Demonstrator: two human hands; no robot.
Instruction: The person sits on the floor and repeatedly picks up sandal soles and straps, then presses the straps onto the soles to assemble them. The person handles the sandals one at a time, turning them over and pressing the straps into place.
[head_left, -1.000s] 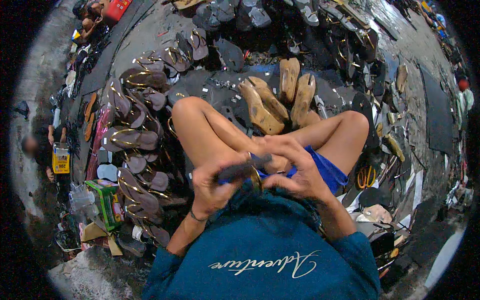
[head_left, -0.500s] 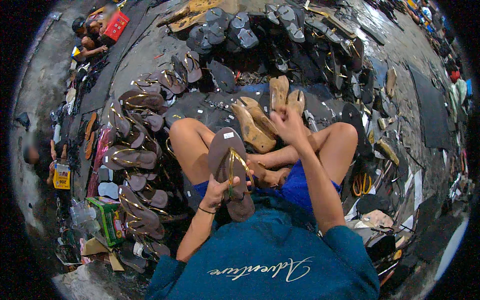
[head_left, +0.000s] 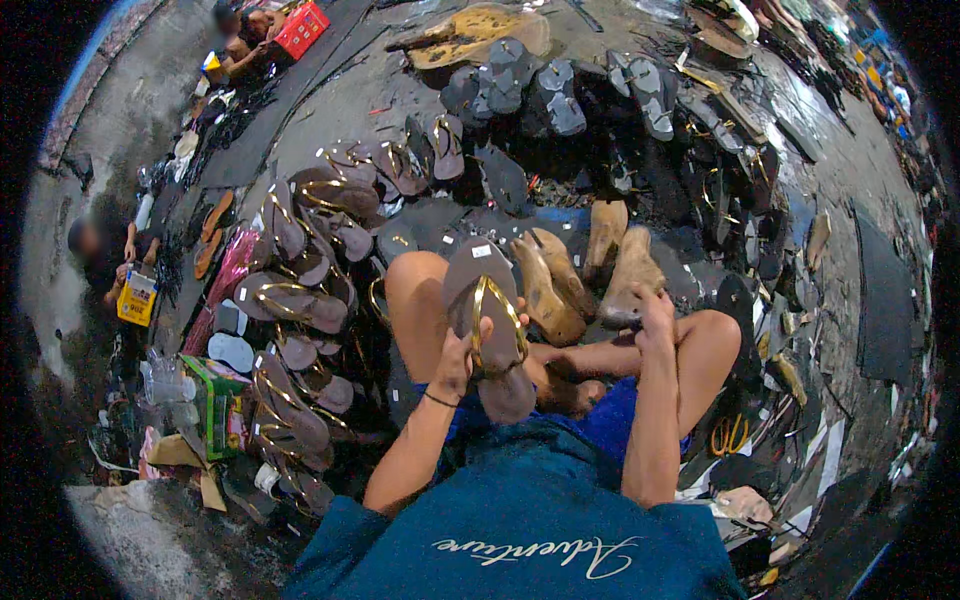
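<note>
My left hand [head_left: 458,358] is closed around the side of a brown flip-flop [head_left: 505,395] with a shiny gold strap, its sole facing up and a small white sticker near the toe end. My right hand [head_left: 655,315] grips the near end of a wooden shoe last [head_left: 634,265] beside my right knee. Just left of that last stands another wooden last [head_left: 605,235]. A touching pair, a paler last [head_left: 541,295] and a second one, lies between my knees.
Brown flip-flops [head_left: 290,300] with gold straps are piled to my left. Grey soles with straps [head_left: 505,75] lie in an arc ahead. Orange-handled scissors [head_left: 729,436] lie at my right. A green box [head_left: 215,405] stands at the left, and people sit farther off.
My right hand has come down toward me and closed on a wooden last, which now tilts differently. The flip-flop stays in my left hand. The whole view has shifted slightly.
</note>
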